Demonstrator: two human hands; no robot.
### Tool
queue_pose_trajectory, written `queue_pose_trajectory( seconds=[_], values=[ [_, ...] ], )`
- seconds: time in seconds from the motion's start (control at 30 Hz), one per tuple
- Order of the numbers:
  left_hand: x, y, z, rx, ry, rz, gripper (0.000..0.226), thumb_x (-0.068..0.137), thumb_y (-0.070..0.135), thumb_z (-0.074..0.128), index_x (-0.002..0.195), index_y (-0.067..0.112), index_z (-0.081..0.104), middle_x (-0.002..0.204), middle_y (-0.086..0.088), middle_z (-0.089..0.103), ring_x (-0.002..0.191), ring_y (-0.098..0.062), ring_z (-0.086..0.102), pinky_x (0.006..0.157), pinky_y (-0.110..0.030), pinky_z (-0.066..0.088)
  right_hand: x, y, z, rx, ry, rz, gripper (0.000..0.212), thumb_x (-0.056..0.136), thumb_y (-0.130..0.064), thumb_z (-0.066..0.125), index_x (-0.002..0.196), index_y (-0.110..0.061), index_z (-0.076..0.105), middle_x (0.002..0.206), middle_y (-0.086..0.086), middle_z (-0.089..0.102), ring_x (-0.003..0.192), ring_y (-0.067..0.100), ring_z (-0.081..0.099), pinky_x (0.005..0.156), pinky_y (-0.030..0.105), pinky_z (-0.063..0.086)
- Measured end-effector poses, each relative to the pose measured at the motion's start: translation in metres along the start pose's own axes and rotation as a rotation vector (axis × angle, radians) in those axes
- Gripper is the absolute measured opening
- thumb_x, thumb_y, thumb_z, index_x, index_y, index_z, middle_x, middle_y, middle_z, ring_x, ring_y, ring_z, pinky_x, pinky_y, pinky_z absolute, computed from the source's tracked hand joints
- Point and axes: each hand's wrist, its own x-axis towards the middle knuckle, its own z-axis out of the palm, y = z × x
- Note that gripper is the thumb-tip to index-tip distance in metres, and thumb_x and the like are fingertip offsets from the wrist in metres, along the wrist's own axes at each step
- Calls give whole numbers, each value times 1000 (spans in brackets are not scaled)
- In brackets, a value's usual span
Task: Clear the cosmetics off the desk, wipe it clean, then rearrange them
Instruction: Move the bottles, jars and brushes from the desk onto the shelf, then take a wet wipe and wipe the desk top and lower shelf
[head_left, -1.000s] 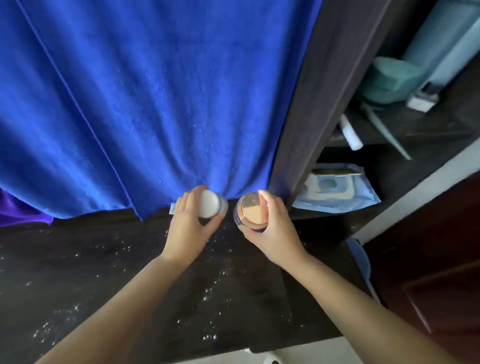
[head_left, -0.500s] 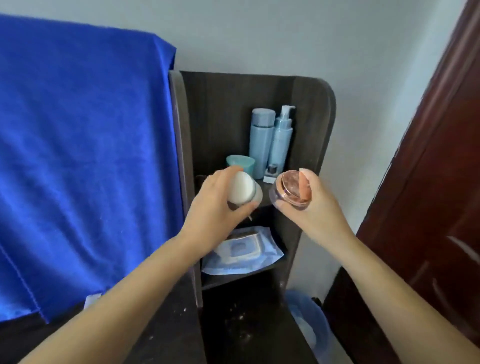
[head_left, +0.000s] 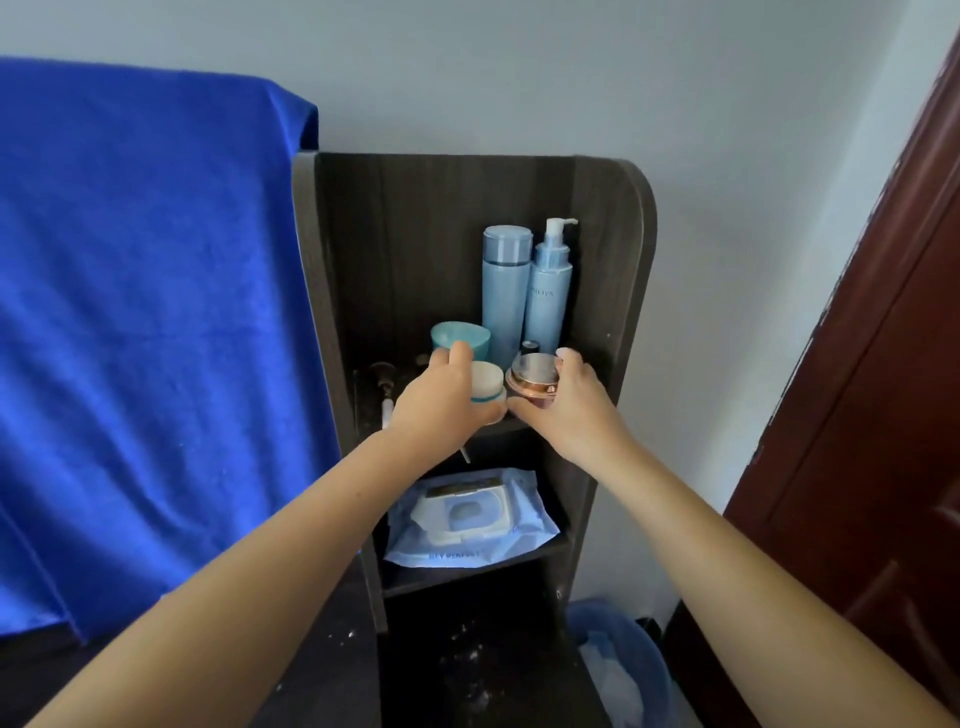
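Already both jars sit level with the upper shelf (head_left: 498, 427): left hand (head_left: 441, 402) clasps the white jar (head_left: 487, 383), right hand (head_left: 563, 410) the rose-gold jar (head_left: 532, 375) (grips closed), free shelf space straight ahead.

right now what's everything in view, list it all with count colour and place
shelf unit: 1, dark wood, centre against the wall
tall bottle: 1, light blue, upper shelf, back
pump bottle: 1, light blue, right of the tall bottle
teal jar: 1, upper shelf, behind the left hand
white jar: 1, white lid, in the left hand
rose jar: 1, rose-gold lid, in the right hand
wipes pack: 1, pale blue, lower shelf
towel: 1, blue, hanging left
bin: 1, blue, floor
door: 1, dark red, right
hands: left, right, at the upper shelf
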Motion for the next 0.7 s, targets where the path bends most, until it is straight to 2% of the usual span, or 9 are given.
queue_pose_trajectory(
  seconds=[0.1,0.17,0.27,0.33,0.43,0.5,0.57,0.63,0.7],
  values=[
    [0,-1,-1,13,-7,-13,64,77,43,68,120,6,39,122,-15,46,103,-32,54,82,-40,46,-3,1,-3,12,-35,-25,92,73,-45,72,141,-9,22,138,15,39,124,30,43,99,40,42],
    [-4,0,-6,76,62,21,63,78,44,67,122,6,41,118,-14,48,104,-31,52,81,-41,45,-11,2,-7,47,-30,-63,89,77,-41,70,144,-11,19,143,13,33,129,27,39,102,34,37],
    [-31,-2,-17,-27,395,208,38,84,30,62,111,6,51,100,-9,55,92,-24,53,75,-34,44,-31,5,-19,120,180,-318,58,85,-22,63,136,-9,37,135,10,44,123,21,45,97,15,34],
    [-66,-9,-14,-234,494,296,15,87,21,52,96,10,54,85,1,51,78,-9,46,67,-18,39,-49,13,-20,158,272,-506,35,88,-16,53,123,-7,51,119,8,57,110,16,53,92,15,40],
    [-119,-34,32,-334,252,296,7,88,22,43,86,19,49,77,10,47,68,-1,41,63,-13,36,-71,40,11,136,94,-570,24,89,-20,46,103,-9,62,98,2,63,93,10,56,81,16,44],
    [-134,-55,75,-310,36,87,8,90,27,45,89,21,51,74,8,50,66,-5,47,64,-22,43,-76,60,44,74,-119,-449,22,90,-22,47,100,-10,64,98,1,64,95,14,57,79,18,41],
    [-124,-74,111,-418,-109,-372,14,91,26,50,96,14,54,74,0,57,66,-16,55,70,-36,51,-68,77,78,0,-312,-302,21,92,-18,49,104,-10,64,105,2,63,102,20,57,83,27,43],
    [-105,-88,134,-632,-156,-764,27,91,29,51,105,6,54,74,-5,58,65,-22,58,72,-41,55,-55,83,105,-61,-430,-209,23,94,-17,45,105,-10,64,108,4,62,103,21,55,84,36,46],
    [-86,-93,147,-734,-128,-910,33,91,32,51,108,4,52,80,-7,59,66,-23,60,65,-38,56,-42,79,127,-96,-473,-231,22,94,-14,42,94,-9,64,96,5,62,92,23,55,77,39,46]
  ],
)
